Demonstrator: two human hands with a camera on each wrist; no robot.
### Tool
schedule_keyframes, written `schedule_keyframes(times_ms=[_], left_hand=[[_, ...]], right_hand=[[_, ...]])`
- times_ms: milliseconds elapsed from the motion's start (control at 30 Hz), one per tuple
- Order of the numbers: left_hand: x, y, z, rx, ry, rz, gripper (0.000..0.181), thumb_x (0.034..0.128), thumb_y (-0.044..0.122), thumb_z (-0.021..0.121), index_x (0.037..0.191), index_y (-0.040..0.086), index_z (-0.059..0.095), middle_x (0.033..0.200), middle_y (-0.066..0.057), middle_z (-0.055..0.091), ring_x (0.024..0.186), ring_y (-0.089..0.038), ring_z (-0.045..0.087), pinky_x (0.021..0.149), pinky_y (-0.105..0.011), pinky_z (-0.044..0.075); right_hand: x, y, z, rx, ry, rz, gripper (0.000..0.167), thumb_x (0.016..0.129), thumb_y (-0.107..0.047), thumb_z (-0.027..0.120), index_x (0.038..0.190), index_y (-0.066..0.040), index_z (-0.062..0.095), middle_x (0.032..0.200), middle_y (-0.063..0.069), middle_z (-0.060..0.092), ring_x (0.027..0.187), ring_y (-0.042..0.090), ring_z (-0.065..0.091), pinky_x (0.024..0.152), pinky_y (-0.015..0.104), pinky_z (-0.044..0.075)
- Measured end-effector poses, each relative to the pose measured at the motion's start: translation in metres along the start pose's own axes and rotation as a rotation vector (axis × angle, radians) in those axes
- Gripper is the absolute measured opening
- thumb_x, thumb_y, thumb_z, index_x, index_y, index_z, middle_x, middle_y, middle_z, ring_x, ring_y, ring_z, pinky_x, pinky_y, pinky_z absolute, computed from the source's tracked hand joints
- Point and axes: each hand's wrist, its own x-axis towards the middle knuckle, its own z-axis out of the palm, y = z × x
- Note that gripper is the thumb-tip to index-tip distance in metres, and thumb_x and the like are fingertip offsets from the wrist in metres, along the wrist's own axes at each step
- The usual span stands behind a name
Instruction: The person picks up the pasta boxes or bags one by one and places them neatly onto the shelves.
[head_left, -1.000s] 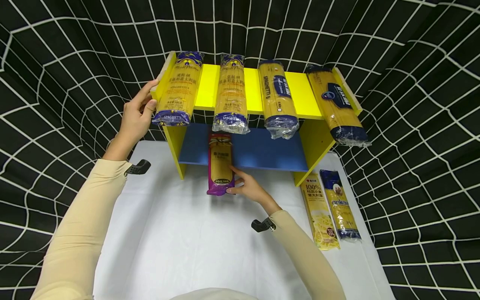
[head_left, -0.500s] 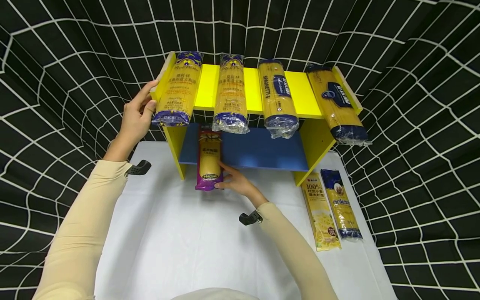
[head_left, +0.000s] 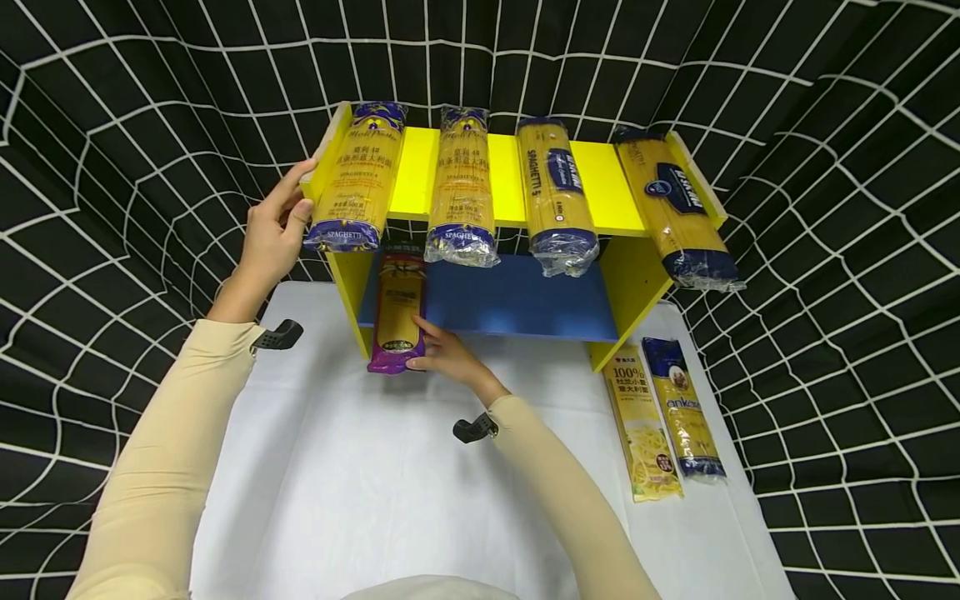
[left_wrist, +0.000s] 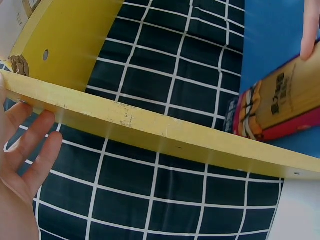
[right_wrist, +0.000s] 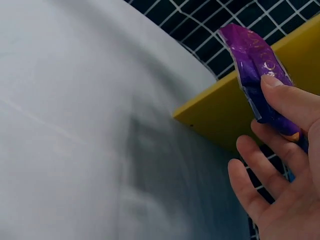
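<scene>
My right hand [head_left: 450, 358] holds the lower right edge of a purple and red spaghetti pack [head_left: 400, 312] between thumb and fingers. The pack lies on the blue lower board [head_left: 517, 292] of a yellow shelf, near the left panel, its purple end jutting past the front edge. In the right wrist view, the thumb presses the purple end [right_wrist: 255, 65] while the lower fingers spread free. My left hand [head_left: 273, 237] grips the upper left side of the yellow shelf [head_left: 412, 179]. In the left wrist view, its fingers [left_wrist: 42, 145] lie along the panel's outer side.
Several spaghetti packs [head_left: 461, 187] lie on the yellow top board, their ends overhanging its front. Right of the shelf, a yellow pasta pack [head_left: 641, 425] and a blue-ended pack [head_left: 682, 408] lie on the white table [head_left: 360, 492]. Black cloth with white grid lines [head_left: 97, 208] surrounds the table.
My right hand has moved the purple and red spaghetti pack leftward along the blue board, closer to the left panel. My left hand has stayed on the shelf's side.
</scene>
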Motion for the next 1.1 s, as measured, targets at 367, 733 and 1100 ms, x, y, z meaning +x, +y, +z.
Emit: schedule_keyframes(times_ms=[367,733,1100], left_hand=[[0.001,0.001,0.001,-0.014,0.007,0.018,0.049,0.103,0.021,0.051,0.149,0.033,0.043,0.131,-0.018,0.065,0.085,0.006,0.057,0.072,-0.006,0.045],[0.001,0.001,0.0,0.0,0.014,0.033,0.048,0.1029,0.021,0.051,0.149,0.034,0.044,0.128,-0.018,0.067,0.085,0.005,0.056,0.072,-0.008,0.045],[0.001,-0.001,0.001,-0.011,0.014,0.018,0.049,0.1026,0.021,0.051,0.149,0.034,0.044,0.128,-0.019,0.066,0.086,0.006,0.057,0.072,-0.008,0.047]], right_hand=[[0.014,-0.01,0.017,0.12,-0.01,-0.02,0.089,0.089,-0.011,0.073,0.159,-0.028,0.02,0.152,0.021,0.045,0.103,0.03,0.067,0.09,0.034,0.057],[0.021,-0.014,0.026,0.185,0.019,-0.048,0.09,0.087,-0.002,0.073,0.158,-0.021,0.023,0.131,0.025,0.062,0.09,0.019,0.07,0.082,0.025,0.057],[0.025,-0.018,0.036,0.133,0.086,-0.084,0.09,0.084,0.003,0.074,0.158,-0.009,0.023,0.123,0.03,0.064,0.08,0.019,0.07,0.074,0.021,0.057]])
